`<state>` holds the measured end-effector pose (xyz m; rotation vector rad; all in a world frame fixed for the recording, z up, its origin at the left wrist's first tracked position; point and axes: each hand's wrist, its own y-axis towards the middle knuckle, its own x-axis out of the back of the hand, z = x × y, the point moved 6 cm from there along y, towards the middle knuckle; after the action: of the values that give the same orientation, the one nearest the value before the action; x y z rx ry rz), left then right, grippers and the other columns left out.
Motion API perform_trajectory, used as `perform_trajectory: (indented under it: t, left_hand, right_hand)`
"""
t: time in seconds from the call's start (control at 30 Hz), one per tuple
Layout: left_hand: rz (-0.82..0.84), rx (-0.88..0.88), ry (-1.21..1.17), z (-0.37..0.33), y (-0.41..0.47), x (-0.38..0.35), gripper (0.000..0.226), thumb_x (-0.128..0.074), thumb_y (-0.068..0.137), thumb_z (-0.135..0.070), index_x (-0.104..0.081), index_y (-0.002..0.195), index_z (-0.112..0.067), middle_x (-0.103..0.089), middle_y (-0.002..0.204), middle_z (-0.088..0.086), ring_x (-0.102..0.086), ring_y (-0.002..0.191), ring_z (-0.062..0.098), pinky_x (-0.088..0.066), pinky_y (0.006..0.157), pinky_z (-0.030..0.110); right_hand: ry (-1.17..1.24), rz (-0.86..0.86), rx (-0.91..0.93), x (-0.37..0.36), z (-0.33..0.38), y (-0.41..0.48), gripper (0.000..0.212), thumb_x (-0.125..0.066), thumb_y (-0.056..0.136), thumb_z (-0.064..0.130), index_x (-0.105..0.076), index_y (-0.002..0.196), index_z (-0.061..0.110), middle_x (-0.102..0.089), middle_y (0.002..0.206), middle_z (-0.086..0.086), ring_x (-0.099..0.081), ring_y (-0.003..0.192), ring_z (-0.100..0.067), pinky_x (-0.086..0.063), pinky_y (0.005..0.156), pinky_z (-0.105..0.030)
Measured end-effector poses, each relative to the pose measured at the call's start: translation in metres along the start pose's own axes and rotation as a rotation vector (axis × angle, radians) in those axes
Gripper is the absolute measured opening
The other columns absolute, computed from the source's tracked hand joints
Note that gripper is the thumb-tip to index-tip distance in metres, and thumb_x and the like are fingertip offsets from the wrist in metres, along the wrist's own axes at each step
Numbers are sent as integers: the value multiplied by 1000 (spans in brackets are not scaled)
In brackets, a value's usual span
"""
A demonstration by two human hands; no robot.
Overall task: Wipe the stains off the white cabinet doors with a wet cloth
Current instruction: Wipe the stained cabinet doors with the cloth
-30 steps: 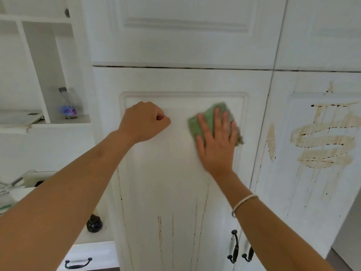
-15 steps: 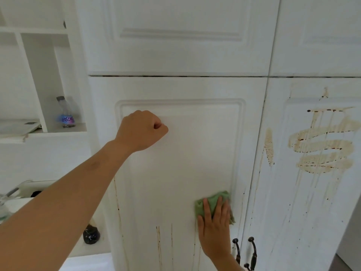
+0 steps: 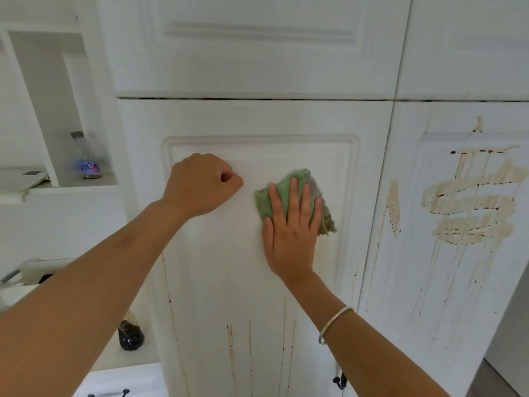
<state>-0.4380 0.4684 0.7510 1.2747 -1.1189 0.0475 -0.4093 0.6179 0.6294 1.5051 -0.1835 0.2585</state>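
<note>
A white cabinet door [image 3: 223, 276] fills the middle of the view, with thin brown drip streaks [image 3: 232, 356] running down its lower part. My right hand [image 3: 292, 230] presses a green cloth [image 3: 297, 181] flat against the upper right of this door's panel, fingers straight. My left hand [image 3: 200, 183] is a closed fist resting against the door at the panel's upper left, holding nothing. The neighbouring right door [image 3: 446, 282] carries a large brown zigzag stain [image 3: 472, 204] with drips below it, and a smear [image 3: 394, 207] near its left edge.
Open white shelves at the left hold a plastic bottle [image 3: 86, 156]. A small dark jar [image 3: 131, 336] stands on a lower ledge beside the door. Black door handles [image 3: 340, 381] show at the bottom. Upper cabinet doors [image 3: 257, 53] sit above.
My right hand has slid the cloth from low on the door, near the handles, back up to the upper right of the panel. My left fist stays in place.
</note>
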Motion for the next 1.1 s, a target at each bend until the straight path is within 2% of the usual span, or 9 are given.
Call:
perform_trajectory:
  t: [0.4, 0.47, 0.57, 0.67, 0.73, 0.8, 0.93, 1.03, 1.1]
  left_hand:
    - [22, -26, -24, 1, 3, -3, 40, -52, 83, -28, -33, 49, -16, -34, 46, -2, -32, 46, 14, -30, 48, 25]
    - [36, -40, -28, 1, 4, -4, 40, -51, 82, -28, -32, 49, -17, -32, 46, -1, -30, 46, 15, -31, 50, 26]
    - [54, -34, -46, 1, 5, -3, 42, -51, 81, -27, -27, 48, -17, -27, 45, -2, -28, 46, 16, -32, 51, 27]
    - [80, -26, -69, 0, 4, -3, 42, -51, 81, -28, -27, 48, -18, -29, 45, -3, -31, 46, 15, -37, 54, 28]
    - [87, -37, -75, 0, 4, -2, 42, -52, 82, -28, -29, 48, -19, -31, 46, -2, -31, 46, 14, -39, 55, 29]
    - [90, -51, -76, 0, 5, -2, 40, -52, 82, -28, -31, 49, -18, -34, 47, -1, -32, 47, 14, -41, 57, 30]
    - [91, -58, -56, 1, 5, -1, 40, -51, 81, -28, -27, 50, -18, -30, 45, -3, -32, 46, 16, -38, 54, 30]
    - [99, -56, -69, 3, 4, -1, 40, -50, 80, -26, -25, 49, -18, -27, 44, -4, -29, 45, 16, -38, 55, 30]
    - [107, -57, -76, 3, 4, -1, 41, -50, 79, -25, -25, 49, -18, -26, 43, -4, -27, 45, 15, -36, 54, 29]
  right_hand:
    - [-71, 292, 802, -70, 88, -144, 60, -53, 90, 27, -38, 148, 30, -33, 155, 6, -24, 146, -16, -9, 122, -39]
    - [-60, 308, 790, -70, 93, -145, 61, -53, 91, 26, -35, 149, 31, -31, 156, 7, -24, 146, -15, -9, 122, -38]
    - [-6, 233, 626, -55, 110, -108, 60, -53, 93, 28, -33, 149, 34, -28, 157, 6, -23, 146, -15, -10, 122, -39]
    - [88, 112, 428, -41, 138, -39, 42, -50, 95, 30, -49, 136, 25, -49, 145, 1, -36, 138, -22, -11, 121, -42]
    - [73, 144, 393, -42, 155, -7, 35, -43, 97, 31, -60, 126, 22, -59, 133, -1, -42, 130, -23, -4, 121, -40]
    - [24, 164, 412, -47, 162, 0, 39, -36, 100, 31, -60, 129, 24, -58, 135, 0, -42, 130, -23, 2, 120, -40]
    - [102, 62, 633, -49, 168, -37, 36, -57, 90, 26, -57, 124, 13, -63, 128, -5, -39, 130, -26, -9, 122, -41]
    - [113, 199, 812, -68, 167, -94, 64, -65, 84, 24, -35, 140, 15, -52, 142, 0, -32, 139, -23, -18, 120, -41]
    - [25, 316, 900, -85, 164, -133, 70, -62, 84, 24, -31, 147, 19, -43, 150, 1, -27, 143, -21, -11, 122, -40]
